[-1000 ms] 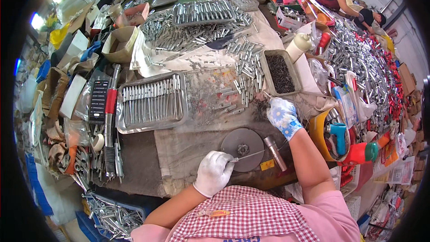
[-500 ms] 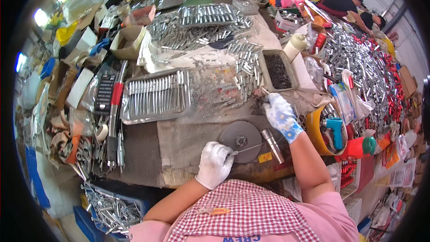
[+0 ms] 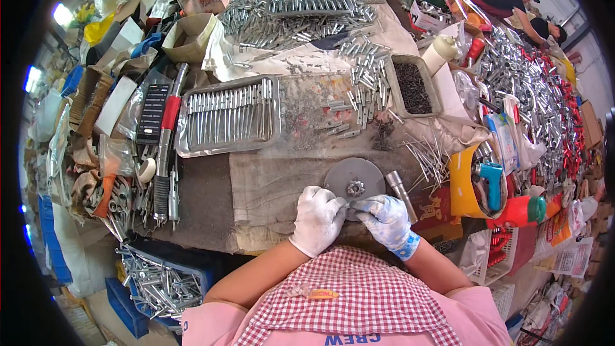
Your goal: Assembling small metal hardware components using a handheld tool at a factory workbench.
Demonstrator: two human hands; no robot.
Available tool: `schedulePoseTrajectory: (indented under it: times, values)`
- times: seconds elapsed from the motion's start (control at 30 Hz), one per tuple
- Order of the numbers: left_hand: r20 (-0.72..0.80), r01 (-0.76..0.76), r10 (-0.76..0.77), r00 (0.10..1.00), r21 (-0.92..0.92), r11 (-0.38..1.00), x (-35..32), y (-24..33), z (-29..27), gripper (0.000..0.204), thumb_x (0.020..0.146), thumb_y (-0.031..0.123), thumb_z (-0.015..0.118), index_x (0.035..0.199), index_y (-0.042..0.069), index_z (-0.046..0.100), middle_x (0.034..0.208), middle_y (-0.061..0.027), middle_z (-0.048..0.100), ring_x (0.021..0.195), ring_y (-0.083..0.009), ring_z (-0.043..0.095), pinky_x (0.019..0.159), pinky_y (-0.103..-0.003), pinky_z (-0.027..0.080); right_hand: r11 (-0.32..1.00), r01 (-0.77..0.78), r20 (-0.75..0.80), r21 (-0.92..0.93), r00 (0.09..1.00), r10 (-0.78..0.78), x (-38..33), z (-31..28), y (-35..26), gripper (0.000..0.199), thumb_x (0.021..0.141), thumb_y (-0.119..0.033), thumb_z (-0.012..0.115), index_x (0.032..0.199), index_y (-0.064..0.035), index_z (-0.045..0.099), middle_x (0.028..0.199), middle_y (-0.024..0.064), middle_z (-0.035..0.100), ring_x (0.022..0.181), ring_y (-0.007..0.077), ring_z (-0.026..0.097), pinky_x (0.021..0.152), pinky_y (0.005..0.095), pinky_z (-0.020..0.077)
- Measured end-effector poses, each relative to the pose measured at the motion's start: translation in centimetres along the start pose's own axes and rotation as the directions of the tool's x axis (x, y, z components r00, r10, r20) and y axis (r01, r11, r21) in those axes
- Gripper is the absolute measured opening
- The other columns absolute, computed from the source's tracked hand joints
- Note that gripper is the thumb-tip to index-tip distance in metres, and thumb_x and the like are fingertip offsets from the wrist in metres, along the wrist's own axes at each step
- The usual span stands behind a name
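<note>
My left hand (image 3: 318, 220), in a white glove, is closed in a pinch on a thin metal rod, now mostly hidden by the fingers. My right hand (image 3: 387, 224), in a blue-and-white patterned glove, has its fingertips pressed together against the left ones; what they pinch is too small to make out. Just beyond the hands lies a round grey disc (image 3: 336, 176) with a small heap of metal bits (image 3: 355, 187) at its centre. A metal cylinder (image 3: 401, 195) lies slanted to the right of the disc, close to my right hand.
A metal tray (image 3: 230, 148) of slim rods in a row lies left. Loose metal parts (image 3: 366, 80) spread across the middle, beside a bin of dark screws (image 3: 412, 86). Thin rods (image 3: 430, 159) lie right, near a yellow holder (image 3: 459, 182) with a teal-handled tool (image 3: 492, 182).
My right hand has come back from the small dark parts near the screw bin and now meets my left hand in front of the disc. Thin rods at the right are now uncovered.
</note>
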State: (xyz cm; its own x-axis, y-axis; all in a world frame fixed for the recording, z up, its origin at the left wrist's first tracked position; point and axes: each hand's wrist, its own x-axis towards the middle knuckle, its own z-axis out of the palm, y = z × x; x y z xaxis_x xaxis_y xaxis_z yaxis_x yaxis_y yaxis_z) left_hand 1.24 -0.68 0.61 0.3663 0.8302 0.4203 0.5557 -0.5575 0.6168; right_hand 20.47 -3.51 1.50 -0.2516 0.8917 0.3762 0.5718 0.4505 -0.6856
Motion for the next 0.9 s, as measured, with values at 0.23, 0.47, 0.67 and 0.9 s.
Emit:
schedulePoseTrajectory:
  times: [0.23,0.47,0.67,0.9]
  values:
    - [0.016,-0.019,0.019,1.000,-0.004,1.000,-0.1,-0.5,0.1,0.020,0.067,0.010,0.072,0.086,0.008,0.070,0.084,-0.0063,0.061,0.086,-0.0301,0.056,0.078,-0.043,0.046,0.934,0.153,0.099,-0.322,0.987,-0.127,1.6,0.4,0.0,0.020,0.069,-0.023,0.079,0.087,-0.0157,0.074,0.094,0.0008,0.063,0.090,0.0261,0.058,0.074,0.0402,0.0488]
    - [0.034,0.035,-0.033,0.999,-0.042,0.999,0.0,-0.5,0.0,0.023,0.064,0.007,0.073,0.086,0.009,0.072,0.085,-0.0065,0.062,0.090,-0.0312,0.055,0.080,-0.042,0.048,0.951,0.085,0.169,-0.296,0.985,-0.036,2.4,0.2,0.3,0.015,0.070,-0.022,0.076,0.084,-0.0154,0.074,0.093,0.0029,0.063,0.093,0.0276,0.058,0.076,0.0412,0.0475]
    - [0.036,-0.021,0.022,0.999,-0.030,0.999,0.1,-0.8,0.0,0.019,0.065,0.010,0.074,0.084,0.009,0.071,0.082,-0.0063,0.061,0.086,-0.0300,0.056,0.078,-0.042,0.047,0.880,0.118,0.358,-0.461,0.932,0.062,3.6,-0.5,-0.9,0.013,0.072,-0.024,0.073,0.078,-0.0126,0.071,0.089,0.0056,0.063,0.092,0.0279,0.059,0.075,0.0412,0.0488]
    - [0.014,-0.022,0.022,1.000,-0.021,1.000,-0.3,-1.0,0.3,0.019,0.064,0.006,0.076,0.082,0.009,0.071,0.081,-0.0050,0.061,0.083,-0.0273,0.058,0.079,-0.041,0.048,0.881,-0.017,0.328,-0.473,0.924,0.195,4.8,-1.5,-2.7,0.025,0.071,-0.027,0.077,0.089,-0.0102,0.070,0.098,0.0080,0.063,0.096,0.0299,0.060,0.078,0.0422,0.0487]
